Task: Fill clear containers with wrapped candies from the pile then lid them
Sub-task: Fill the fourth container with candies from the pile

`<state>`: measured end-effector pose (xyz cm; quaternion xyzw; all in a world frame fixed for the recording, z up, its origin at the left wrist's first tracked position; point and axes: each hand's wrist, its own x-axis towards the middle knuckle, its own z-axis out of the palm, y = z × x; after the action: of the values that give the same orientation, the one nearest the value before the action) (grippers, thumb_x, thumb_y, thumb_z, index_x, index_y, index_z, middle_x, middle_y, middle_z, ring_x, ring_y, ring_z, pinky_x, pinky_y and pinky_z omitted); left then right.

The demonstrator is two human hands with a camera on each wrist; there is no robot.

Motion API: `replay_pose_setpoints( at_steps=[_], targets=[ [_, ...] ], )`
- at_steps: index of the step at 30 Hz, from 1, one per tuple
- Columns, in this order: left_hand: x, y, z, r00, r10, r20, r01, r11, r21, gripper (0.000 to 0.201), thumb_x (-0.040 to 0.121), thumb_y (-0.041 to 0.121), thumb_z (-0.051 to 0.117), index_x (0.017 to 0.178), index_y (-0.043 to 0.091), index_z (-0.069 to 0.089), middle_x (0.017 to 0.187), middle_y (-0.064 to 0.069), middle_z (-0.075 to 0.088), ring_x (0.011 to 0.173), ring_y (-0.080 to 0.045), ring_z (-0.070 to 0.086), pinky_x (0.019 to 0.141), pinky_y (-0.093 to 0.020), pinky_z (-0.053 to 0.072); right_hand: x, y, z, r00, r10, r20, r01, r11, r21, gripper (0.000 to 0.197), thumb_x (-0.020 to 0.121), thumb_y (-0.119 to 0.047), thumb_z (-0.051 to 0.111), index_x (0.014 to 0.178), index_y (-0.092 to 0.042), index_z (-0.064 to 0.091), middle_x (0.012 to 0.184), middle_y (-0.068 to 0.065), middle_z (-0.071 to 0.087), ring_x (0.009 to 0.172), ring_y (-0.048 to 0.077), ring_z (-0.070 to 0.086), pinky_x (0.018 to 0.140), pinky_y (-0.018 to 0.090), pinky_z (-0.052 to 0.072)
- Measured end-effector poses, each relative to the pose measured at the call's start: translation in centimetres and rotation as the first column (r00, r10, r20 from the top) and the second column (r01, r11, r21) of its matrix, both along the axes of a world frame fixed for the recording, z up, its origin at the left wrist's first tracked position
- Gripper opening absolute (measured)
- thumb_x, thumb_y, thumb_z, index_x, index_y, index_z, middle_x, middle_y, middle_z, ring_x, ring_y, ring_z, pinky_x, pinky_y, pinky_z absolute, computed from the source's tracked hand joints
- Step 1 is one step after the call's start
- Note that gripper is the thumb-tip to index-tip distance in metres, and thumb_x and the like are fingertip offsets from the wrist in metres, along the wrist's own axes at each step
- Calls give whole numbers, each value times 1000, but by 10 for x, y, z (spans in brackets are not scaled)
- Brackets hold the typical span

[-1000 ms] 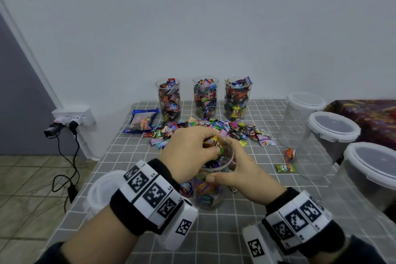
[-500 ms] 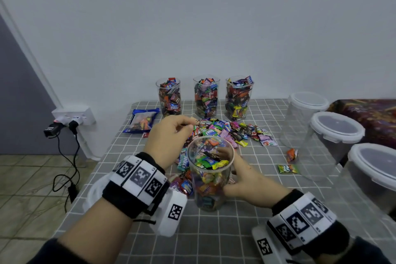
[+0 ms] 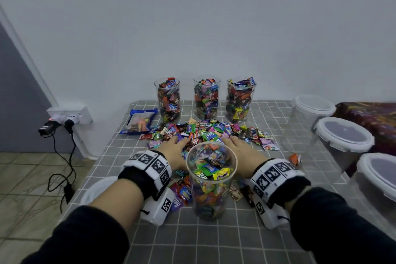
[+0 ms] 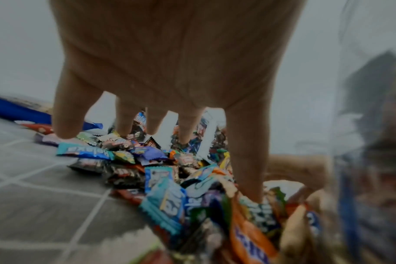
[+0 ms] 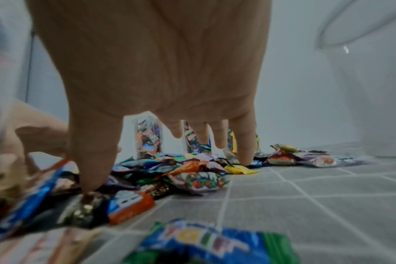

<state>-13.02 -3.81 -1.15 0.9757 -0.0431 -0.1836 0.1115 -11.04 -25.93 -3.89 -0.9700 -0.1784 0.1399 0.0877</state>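
Nearest the wearer, on the grey checked tablecloth (image 3: 214, 240), stands one clear container (image 3: 211, 180), upright, unlidded, filled with wrapped candies to just below its rim. One white lid (image 3: 96, 191) lies flat to its left, partly behind the left wrist.

Flanking the container: left hand (image 3: 173, 152) and right hand (image 3: 246, 156), both palm down, fingers spread and straight, fingertips resting on the candy pile (image 3: 205, 133); neither hand grips anything. The left wrist view shows the fingertips (image 4: 249, 187) touching wrappers; the right wrist view shows the same for the right fingertips (image 5: 90, 180).

Just beyond the hands: the pile itself, loose wrappers of many colours, spreading across the cloth, with a few strays near the container's base.

Right edge: three large lidded tubs (image 3: 342, 141), apparently empty, in a row running from near to far.

Left of the pile: one blue-edged packet (image 3: 139, 122), lying flat.

Far edge, by the wall: three filled containers (image 3: 206, 98), upright, unlidded, side by side.

Off the table, left: one wall socket (image 3: 70, 113) with plugs and cables hanging to the floor.
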Motion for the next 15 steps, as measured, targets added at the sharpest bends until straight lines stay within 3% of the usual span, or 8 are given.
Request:
replay_pose_setpoints(
  at_steps=[3, 9, 15],
  targets=[
    [8, -6, 1, 1000, -7, -31, 9, 997, 75, 99, 82, 47, 67, 151, 27, -2, 158, -16, -7, 144, -41, 6, 115, -52, 17, 7, 5, 5, 1000, -4, -17, 4, 1000, -9, 110, 77, -56, 67, 151, -23, -6, 159, 7, 0, 146, 28, 4, 116, 48, 20],
    [26, -15, 1, 998, 13, -65, -5, 993, 121, 100, 83, 51, 64, 150, 34, -9, 158, -15, -11, 143, -44, 3, 111, -58, 17, 21, 15, 7, 1000, 2, -27, -3, 999, -50, 104, 81, -52, 64, 150, -30, -10, 160, 3, -5, 147, 25, -1, 116, 48, 21],
    [37, -22, 3, 982, -68, -176, 105, 972, 211, 92, 88, 47, 60, 149, 35, -8, 157, -21, -5, 137, -44, 28, 107, -49, 35, 38, 25, -4, 995, 57, -84, -68, 988, -138, 102, 81, -58, 62, 150, -32, -8, 160, 2, -5, 147, 28, -2, 116, 51, 17]
  ],
)
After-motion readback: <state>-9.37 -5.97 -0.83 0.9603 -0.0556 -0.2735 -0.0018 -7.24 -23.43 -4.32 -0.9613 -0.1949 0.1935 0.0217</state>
